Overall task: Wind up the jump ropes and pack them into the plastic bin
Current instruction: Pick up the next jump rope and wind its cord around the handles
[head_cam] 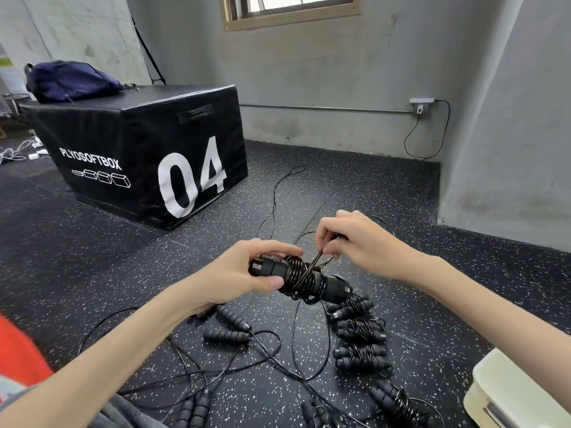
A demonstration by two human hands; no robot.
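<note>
Nearest the camera: loose jump ropes (227, 336) tangled on the floor (92, 273), cords crossing each other. Beside them on the right, wound bundles (360, 355) lie in a rough row. The plastic bin (509, 393) sits at the lower right corner, cut off by the frame; interior not visible, so contents can't be judged.

Mid-air above that: left hand (247, 273) grips the paired handles (278, 270) at one end, fingers curled over, thumb under. Right hand (355, 242) pinches the cord (316, 261) just above the coil, fingertips closed on it.

Likely step: finishing the wrap on this rope. To do it well: keep tension on the cord, lay turns side by side, tuck the tail under a previous turn so it doesn't spring loose.

The free end trails behind the right hand; remaining length unclear.

Farther back: black plyo box (148, 149) with a dark bag (71, 80) on top.
</note>
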